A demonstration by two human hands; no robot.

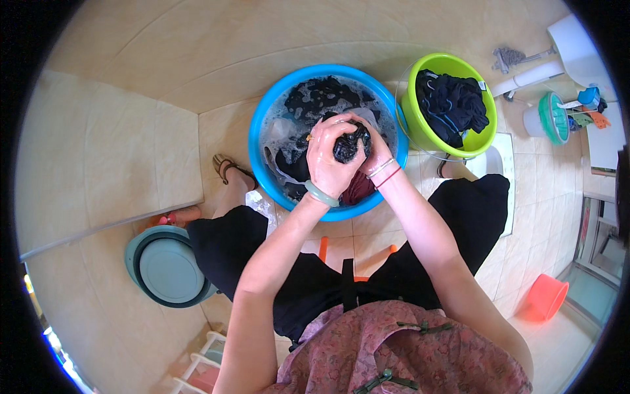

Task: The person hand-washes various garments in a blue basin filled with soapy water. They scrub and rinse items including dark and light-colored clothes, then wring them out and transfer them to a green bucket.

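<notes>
A wet, bunched black cloth (351,146) is squeezed between my two hands above a round blue basin (258,159). My left hand (325,151), with a pale green bangle at its wrist, wraps the cloth from the left. From the right, my right hand (378,150) closes round it, a silver bracelet and a red cord at the wrist. Below them the basin holds sudsy water with dark clothes (321,95) soaking in it. A dark red cloth (357,189) lies at its near side, partly hidden by my wrists.
Right of the basin stands a lime green bucket (413,125) of dark clothes (453,108). A folding grey-green basin (172,268) leans at the left wall. Farther off are a coral red bucket (546,297), a small bin with a green liner (551,121) and a white floor fixture (504,172).
</notes>
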